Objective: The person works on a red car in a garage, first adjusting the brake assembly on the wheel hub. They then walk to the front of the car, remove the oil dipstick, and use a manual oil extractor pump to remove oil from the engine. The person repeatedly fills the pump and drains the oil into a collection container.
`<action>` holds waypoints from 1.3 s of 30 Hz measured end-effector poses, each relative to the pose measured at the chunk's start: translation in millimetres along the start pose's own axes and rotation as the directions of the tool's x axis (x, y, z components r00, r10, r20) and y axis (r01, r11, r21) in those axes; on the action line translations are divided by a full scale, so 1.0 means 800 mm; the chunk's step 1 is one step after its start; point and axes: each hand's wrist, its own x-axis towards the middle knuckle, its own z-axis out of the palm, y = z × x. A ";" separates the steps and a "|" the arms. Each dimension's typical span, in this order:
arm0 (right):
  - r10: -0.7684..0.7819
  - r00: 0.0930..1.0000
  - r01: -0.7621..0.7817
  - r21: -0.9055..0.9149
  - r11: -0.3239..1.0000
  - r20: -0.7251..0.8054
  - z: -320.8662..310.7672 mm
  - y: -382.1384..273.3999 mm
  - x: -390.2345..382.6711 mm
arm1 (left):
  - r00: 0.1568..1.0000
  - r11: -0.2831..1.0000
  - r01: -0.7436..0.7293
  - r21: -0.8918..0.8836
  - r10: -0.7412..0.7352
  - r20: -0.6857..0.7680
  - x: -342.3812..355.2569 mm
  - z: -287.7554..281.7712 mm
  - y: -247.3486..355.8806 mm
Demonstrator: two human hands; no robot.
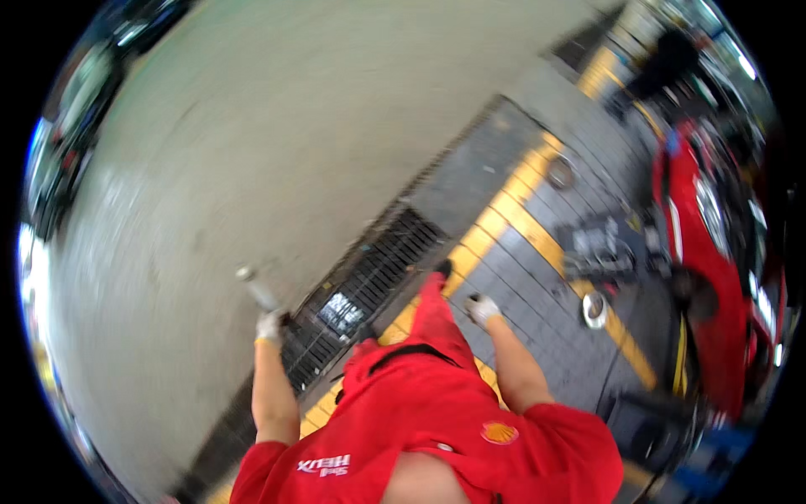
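Note:
Wearing a pale glove, my left hand (270, 326) is closed around the lower end of a pale grey cylinder with a white tip (259, 289), which looks like a spray can or slim bottle. Blur hides its exact kind. It points up and to the left, over the concrete floor. My right hand (482, 309), also gloved, hangs over the grey tiles beside my leg. Its fingers look curled, with a dark patch near their tips. Whether anything is inside them I cannot make out. Both bare forearms come out of red sleeves.
A floor grate (369, 273) runs diagonally beside my feet, along a yellow tiled line (504, 206). To the right are a red car (714, 277), a dark grey case (598, 248) and a round metal-rimmed thing (594, 310). A person in dark clothes (663, 63) is at the far right.

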 end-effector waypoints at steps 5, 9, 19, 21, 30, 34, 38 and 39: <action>0.267 0.962 -0.245 0.256 0.935 -0.054 -0.119 0.081 0.064 | 0.980 0.987 -0.151 0.052 0.143 0.139 0.026 0.224 0.088; 0.391 0.920 -0.308 0.597 0.741 -0.010 -0.230 0.104 0.126 | 0.989 0.989 -0.004 0.149 -0.018 0.149 0.071 0.348 0.065; 0.286 0.945 -0.025 0.840 0.542 -0.157 -0.477 0.031 0.276 | 0.912 0.786 0.146 0.600 -0.343 0.227 0.080 0.730 0.123; 0.270 0.952 -0.024 0.848 0.530 -0.142 -0.530 0.015 0.327 | 0.908 0.848 0.066 0.526 -0.270 0.320 0.116 0.815 0.145; 0.574 0.815 -0.275 0.816 0.509 -0.084 -0.740 0.115 0.491 | 0.893 0.567 -0.224 0.793 -0.206 0.400 0.269 1.269 0.348; 0.634 0.757 -0.114 0.922 0.370 -0.161 -0.828 0.103 0.518 | 0.775 0.332 -0.501 0.799 -0.240 0.585 0.312 1.477 0.448; 0.686 0.724 -0.196 0.932 0.304 -0.072 -0.936 0.085 0.590 | 0.688 0.365 -0.589 0.721 -0.242 0.684 0.300 1.740 0.515; 0.688 0.722 -0.218 0.917 0.333 -0.078 -0.963 0.079 0.618 | 0.649 0.373 -0.642 0.670 -0.201 0.734 0.295 1.797 0.527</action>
